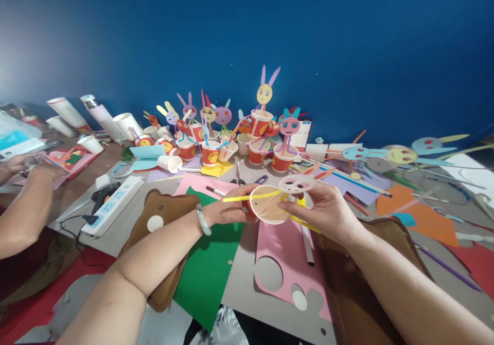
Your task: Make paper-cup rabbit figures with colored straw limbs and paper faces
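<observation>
To the far left of the hands, another person's arms (29, 206) reach over a red sheet (89, 156) at the bench (241, 278). Nearer, still left of the hands, lie a white power strip (116, 207) and a brown cushion (172, 268) with a white disc (155, 223) on it. The person's left forearm crosses the cushion, and green paper (204, 268) lies beneath and in front of the left wrist, which wears a pale bangle (203, 220).

The left hand (233, 206) is closed around the side of a paper cup (264, 212), between the two hands, its open mouth turned toward the camera. A yellow stem (239, 198) sticks out over the left fingers. Beyond the hands stand red-and-white cups (210, 153) bearing colourful long-eared paper faces (264, 93), with a blue wall (247, 31) behind.

The right hand (328, 209) grips a pale rabbit face (297, 183) at the cup's right rim, thumb in front. Below the hands lies pink paper (285, 262) with round cutouts, a white marker (307, 244) on it.

Right of the right hand are orange paper (424, 216) and a purple stem (450, 268).
</observation>
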The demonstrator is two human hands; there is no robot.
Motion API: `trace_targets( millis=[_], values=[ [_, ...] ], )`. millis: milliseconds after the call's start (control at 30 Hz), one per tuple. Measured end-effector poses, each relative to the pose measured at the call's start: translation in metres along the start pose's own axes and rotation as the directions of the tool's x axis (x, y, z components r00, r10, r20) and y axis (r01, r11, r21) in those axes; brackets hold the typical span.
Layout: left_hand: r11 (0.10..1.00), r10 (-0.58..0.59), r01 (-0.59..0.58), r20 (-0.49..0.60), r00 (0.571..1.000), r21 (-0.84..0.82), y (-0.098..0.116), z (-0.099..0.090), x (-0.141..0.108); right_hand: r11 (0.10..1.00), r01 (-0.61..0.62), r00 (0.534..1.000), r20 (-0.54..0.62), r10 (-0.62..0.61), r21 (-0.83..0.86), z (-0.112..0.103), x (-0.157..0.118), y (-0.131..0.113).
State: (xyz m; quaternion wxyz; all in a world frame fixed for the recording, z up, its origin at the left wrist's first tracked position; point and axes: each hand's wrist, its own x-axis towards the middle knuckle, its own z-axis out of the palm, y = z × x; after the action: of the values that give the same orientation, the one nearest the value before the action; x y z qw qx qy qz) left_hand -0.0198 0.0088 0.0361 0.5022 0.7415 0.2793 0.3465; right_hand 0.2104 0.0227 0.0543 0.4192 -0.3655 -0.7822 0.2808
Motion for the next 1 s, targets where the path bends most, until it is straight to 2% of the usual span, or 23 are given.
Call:
trace_targets(
  millis=[167, 367, 500, 700, 867, 1000],
  values=[
    [0.999, -0.046, 0.047, -0.042, 0.998, 0.018, 0.001, 0.010, 0.002, 0.996, 0.030, 0.990, 0.141, -0.018, -0.084, -0.003, -0.001, -0.015],
    [0.996, -0.081, 0.081, -0.011, 0.997, 0.036, -0.018, 0.017, 0.005, 0.979, 0.161, 0.986, 0.073, -0.153, -0.123, 0.004, -0.005, -0.027],
    [0.995, -0.094, 0.093, 0.034, 0.995, 0.031, -0.022, 0.016, 0.004, 0.959, 0.180, 0.984, 0.035, -0.177, -0.218, 0.006, -0.008, -0.025],
    [0.985, -0.132, 0.136, 0.041, 0.990, -0.105, -0.012, 0.014, 0.000, 0.930, 0.227, 0.972, 0.006, -0.236, -0.289, 0.004, -0.010, -0.023],
    [0.988, -0.131, 0.136, 0.059, 0.990, -0.075, 0.006, 0.009, -0.002, 0.910, 0.272, 0.954, -0.034, -0.297, -0.313, 0.005, -0.011, -0.024],
    [0.993, -0.098, 0.101, 0.052, 0.994, -0.055, 0.011, 0.008, -0.002, 0.894, 0.312, 0.941, -0.027, -0.338, -0.321, 0.005, -0.011, -0.028]
  ],
)
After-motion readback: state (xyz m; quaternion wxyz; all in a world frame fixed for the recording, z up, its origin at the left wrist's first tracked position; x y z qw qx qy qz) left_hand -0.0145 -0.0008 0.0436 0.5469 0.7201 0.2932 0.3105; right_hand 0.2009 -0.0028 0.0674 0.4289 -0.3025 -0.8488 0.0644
